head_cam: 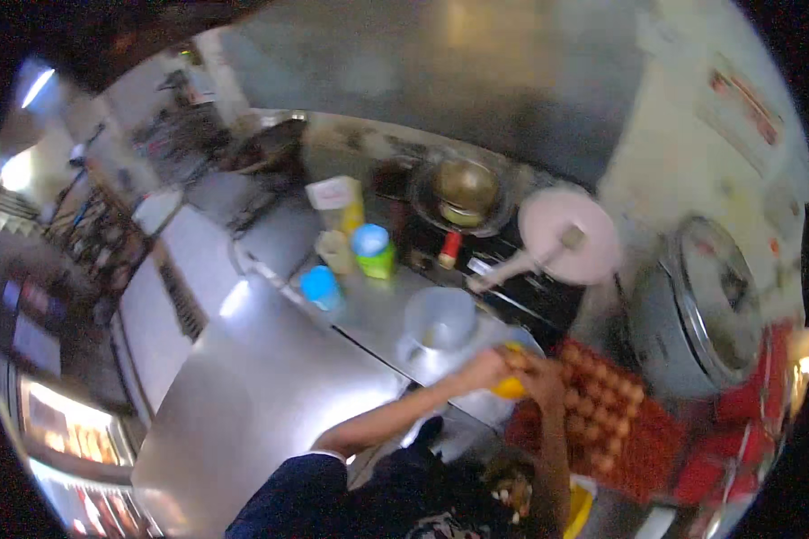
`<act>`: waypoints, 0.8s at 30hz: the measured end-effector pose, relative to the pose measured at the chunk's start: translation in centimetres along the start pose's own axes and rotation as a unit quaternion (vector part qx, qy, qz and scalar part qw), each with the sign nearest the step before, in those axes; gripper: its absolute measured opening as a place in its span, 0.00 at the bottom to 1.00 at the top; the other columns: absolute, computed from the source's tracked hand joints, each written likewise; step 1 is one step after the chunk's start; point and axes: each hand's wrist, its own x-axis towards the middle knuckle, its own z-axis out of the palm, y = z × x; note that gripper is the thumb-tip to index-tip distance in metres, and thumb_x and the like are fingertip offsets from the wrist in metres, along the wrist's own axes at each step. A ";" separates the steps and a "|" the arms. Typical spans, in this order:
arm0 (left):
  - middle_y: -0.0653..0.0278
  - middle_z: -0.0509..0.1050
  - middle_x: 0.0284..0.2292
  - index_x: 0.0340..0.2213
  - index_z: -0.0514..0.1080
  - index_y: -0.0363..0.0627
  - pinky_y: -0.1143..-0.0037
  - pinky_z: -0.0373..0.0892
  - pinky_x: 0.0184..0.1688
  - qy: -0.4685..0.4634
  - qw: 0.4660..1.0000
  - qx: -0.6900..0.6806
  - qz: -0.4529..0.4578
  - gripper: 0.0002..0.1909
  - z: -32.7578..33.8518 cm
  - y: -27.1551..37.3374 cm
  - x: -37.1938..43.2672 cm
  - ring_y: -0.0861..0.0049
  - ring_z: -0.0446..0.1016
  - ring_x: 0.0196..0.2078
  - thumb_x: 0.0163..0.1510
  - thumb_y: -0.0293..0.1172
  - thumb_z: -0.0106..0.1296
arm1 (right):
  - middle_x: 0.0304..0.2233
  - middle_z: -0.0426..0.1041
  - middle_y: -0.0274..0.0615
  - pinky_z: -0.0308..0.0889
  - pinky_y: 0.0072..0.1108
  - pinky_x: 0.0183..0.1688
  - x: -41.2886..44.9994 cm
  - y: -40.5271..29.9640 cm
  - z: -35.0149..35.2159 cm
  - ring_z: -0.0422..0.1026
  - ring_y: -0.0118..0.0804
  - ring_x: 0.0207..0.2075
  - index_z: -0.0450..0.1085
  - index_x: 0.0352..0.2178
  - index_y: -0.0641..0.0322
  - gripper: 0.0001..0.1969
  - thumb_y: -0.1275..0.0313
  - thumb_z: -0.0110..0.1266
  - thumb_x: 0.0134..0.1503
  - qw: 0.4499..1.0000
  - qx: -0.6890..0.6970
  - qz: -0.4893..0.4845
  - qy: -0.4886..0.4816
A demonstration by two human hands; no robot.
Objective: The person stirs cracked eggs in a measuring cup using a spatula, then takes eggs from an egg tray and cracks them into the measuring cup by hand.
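My left hand [487, 368] and my right hand [543, 378] come together over the counter's front right part. Between and below them shows a yellow object [510, 388], perhaps a bowl, largely covered by the fingers. Motion blur hides whether either hand holds something small. Right beside my right hand are rows of brown eggs [603, 397] in a red tray [654, 431]. A translucent white plastic jug or bowl [441, 315] stands just beyond my left hand.
A pink long-handled pan [539, 236] and a brass-coloured pot [465, 185] are on the black stove [546, 300]. A large lidded pot [667, 323] stands at right. Blue-lidded containers [375, 259] stand left of the stove. A steel worktop [256, 384] extends leftward.
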 end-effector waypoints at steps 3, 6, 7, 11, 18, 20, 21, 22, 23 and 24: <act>0.45 0.75 0.38 0.33 0.74 0.36 0.57 0.70 0.46 -0.015 0.999 0.005 -0.052 0.13 0.0 1.2 0.1 0.46 0.74 0.40 0.55 0.36 0.51 | 0.32 0.79 0.50 0.72 0.30 0.38 -0.1 0.4 -0.8 0.78 0.42 0.32 0.76 0.43 0.59 0.23 0.63 0.65 0.45 0.998 -0.021 -0.055 0.022; 0.40 0.73 0.40 0.40 0.71 0.35 0.57 0.71 0.42 0.035 0.999 0.009 -0.041 0.15 -0.3 1.6 0.1 0.40 0.73 0.39 0.56 0.35 0.51 | 0.32 0.78 0.47 0.72 0.33 0.38 -0.2 -2.6 -2.8 0.78 0.44 0.33 0.75 0.45 0.49 0.22 0.58 0.62 0.47 0.999 0.014 -0.028 0.014; 0.40 0.72 0.39 0.41 0.70 0.34 0.57 0.71 0.42 0.033 0.998 0.025 -0.041 0.17 -0.3 1.5 0.1 0.40 0.72 0.40 0.56 0.36 0.52 | 0.30 0.78 0.46 0.72 0.32 0.36 -0.1 -2.9 -3.1 0.78 0.43 0.31 0.75 0.42 0.50 0.20 0.60 0.62 0.46 0.998 -0.007 -0.056 0.013; 0.38 0.72 0.38 0.43 0.69 0.32 0.57 0.71 0.42 0.042 0.998 0.023 -0.038 0.19 0.1 1.5 0.5 0.40 0.73 0.40 0.57 0.37 0.52 | 0.26 0.76 0.43 0.71 0.28 0.33 -0.4 -3.8 -3.9 0.77 0.41 0.27 0.75 0.35 0.53 0.13 0.65 0.62 0.45 0.998 0.010 -0.057 0.006; 0.40 0.73 0.39 0.46 0.68 0.33 0.57 0.71 0.44 0.009 0.997 0.024 -0.074 0.21 0.4 1.0 -0.6 0.41 0.73 0.41 0.57 0.37 0.51 | 0.20 0.75 0.42 0.70 0.20 0.28 -1.2 -2.0 -2.6 0.73 0.27 0.21 0.76 0.45 0.58 0.25 0.66 0.66 0.43 0.999 0.044 -0.020 0.021; 0.41 0.73 0.39 0.47 0.68 0.34 0.57 0.71 0.45 0.008 0.997 0.035 -0.069 0.20 0.4 1.7 -0.2 0.42 0.73 0.41 0.56 0.35 0.51 | 0.20 0.74 0.38 0.69 0.18 0.29 -1.1 -0.2 -1.7 0.70 0.23 0.22 0.76 0.46 0.60 0.26 0.68 0.66 0.43 0.997 0.079 -0.021 0.006; 0.41 0.73 0.39 0.47 0.68 0.34 0.57 0.71 0.45 0.006 0.997 0.034 -0.067 0.20 0.4 1.7 -0.1 0.42 0.73 0.41 0.56 0.35 0.51 | 0.20 0.73 0.37 0.69 0.17 0.29 -1.0 0.9 -1.1 0.70 0.22 0.22 0.75 0.47 0.60 0.26 0.69 0.66 0.43 0.996 0.090 -0.021 0.002; 0.41 0.73 0.39 0.47 0.67 0.34 0.56 0.71 0.44 0.010 0.997 0.045 -0.063 0.20 0.5 1.7 0.0 0.42 0.73 0.41 0.56 0.35 0.51 | 0.20 0.73 0.36 0.68 0.17 0.29 -0.7 1.6 -0.6 0.69 0.21 0.23 0.75 0.47 0.61 0.26 0.69 0.66 0.43 0.995 0.088 -0.033 0.015; 0.41 0.73 0.40 0.48 0.67 0.34 0.56 0.71 0.44 0.015 0.997 0.055 -0.057 0.21 0.6 1.8 0.2 0.42 0.73 0.41 0.56 0.34 0.50 | 0.20 0.73 0.35 0.68 0.17 0.29 -0.9 2.3 -0.5 0.69 0.20 0.23 0.75 0.46 0.62 0.26 0.70 0.66 0.43 0.995 0.087 -0.039 0.023; 0.41 0.73 0.40 0.48 0.67 0.34 0.56 0.71 0.44 0.015 0.997 0.056 -0.058 0.21 0.6 1.4 0.0 0.42 0.73 0.41 0.56 0.34 0.50 | 0.20 0.73 0.35 0.68 0.17 0.29 -0.8 2.2 -0.4 0.69 0.20 0.23 0.75 0.46 0.62 0.26 0.70 0.66 0.43 0.995 0.087 -0.046 0.028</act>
